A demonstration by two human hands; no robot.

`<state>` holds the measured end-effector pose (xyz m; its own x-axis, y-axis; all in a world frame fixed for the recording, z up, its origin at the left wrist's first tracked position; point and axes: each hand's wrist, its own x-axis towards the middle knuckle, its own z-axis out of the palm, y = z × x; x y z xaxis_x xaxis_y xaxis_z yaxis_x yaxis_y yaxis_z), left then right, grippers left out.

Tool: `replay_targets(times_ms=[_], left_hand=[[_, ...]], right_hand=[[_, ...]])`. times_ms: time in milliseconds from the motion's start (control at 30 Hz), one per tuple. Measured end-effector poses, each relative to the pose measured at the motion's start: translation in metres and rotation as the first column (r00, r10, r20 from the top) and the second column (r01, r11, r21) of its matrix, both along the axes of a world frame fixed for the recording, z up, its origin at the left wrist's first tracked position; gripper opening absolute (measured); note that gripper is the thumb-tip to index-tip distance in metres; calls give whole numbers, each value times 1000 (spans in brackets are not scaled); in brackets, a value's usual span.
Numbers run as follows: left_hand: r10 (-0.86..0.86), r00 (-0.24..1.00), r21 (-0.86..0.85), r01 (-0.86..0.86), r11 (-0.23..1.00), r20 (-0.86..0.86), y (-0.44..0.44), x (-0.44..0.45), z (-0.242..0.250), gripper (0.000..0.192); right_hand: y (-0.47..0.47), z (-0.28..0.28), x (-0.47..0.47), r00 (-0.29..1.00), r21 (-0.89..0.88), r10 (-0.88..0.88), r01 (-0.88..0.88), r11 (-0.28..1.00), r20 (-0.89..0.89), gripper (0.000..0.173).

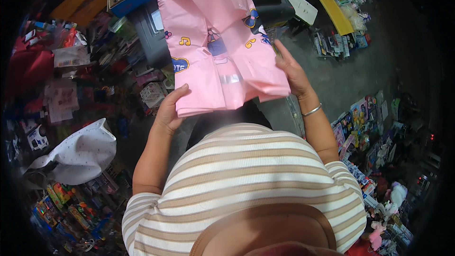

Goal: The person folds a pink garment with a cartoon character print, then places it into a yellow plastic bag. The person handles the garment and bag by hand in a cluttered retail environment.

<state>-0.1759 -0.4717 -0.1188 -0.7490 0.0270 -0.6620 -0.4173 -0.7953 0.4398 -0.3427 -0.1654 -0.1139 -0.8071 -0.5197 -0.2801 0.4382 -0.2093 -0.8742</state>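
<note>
A large pink plastic sheet [199, 89], possibly a bag or a cover, hangs unfolded before my chest. It is creased, with printed cartoon figures, music notes and a blue heart that bears lettering. My left hand [170, 110] grips its lower left corner, thumb on top. At the right edge, my right hand [293, 73] holds it from the side, the fingers partly hidden behind the material. A thin yellow-green strip shows by the right fingertips; I cannot tell what it is. A silver bangle [312, 109] circles my right wrist.
Behind the sheet is a dark grey plastic case or bin [270, 5], with a blue cardboard box [131, 5] to its left. Packaged goods [359, 117] are piled at the right. A white spotted cloth or bag [87, 153] lies at the left, above boxed toys [67, 202].
</note>
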Motion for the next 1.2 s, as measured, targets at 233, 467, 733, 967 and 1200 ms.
replay_targets(times_ms=[233, 467, 733, 967, 1200], left_hand=[[-100, 981, -198, 67, 978, -163, 16, 10, 28, 48], [-367, 928, -860, 136, 493, -64, 31, 9, 6, 106], [-582, 777, -937, 25, -350, 238, 12, -41, -21, 68], [-867, 412, -882, -245, -402, 281, 23, -88, -36, 39], [-916, 400, -986, -139, -88, 25, 12, -131, -52, 26]], right_hand=[[16, 5, -8, 886, 220, 264, -191, 957, -380, 47], [16, 1, -16, 274, 581, 531, 150, 800, -802, 29], [10, 4, -30, 139, 571, 571, -49, 820, -809, 21], [8, -2, -36, 151, 554, 569, -128, 822, -809, 18], [-5, -1, -48, 227, 468, 510, -215, 857, -830, 26]])
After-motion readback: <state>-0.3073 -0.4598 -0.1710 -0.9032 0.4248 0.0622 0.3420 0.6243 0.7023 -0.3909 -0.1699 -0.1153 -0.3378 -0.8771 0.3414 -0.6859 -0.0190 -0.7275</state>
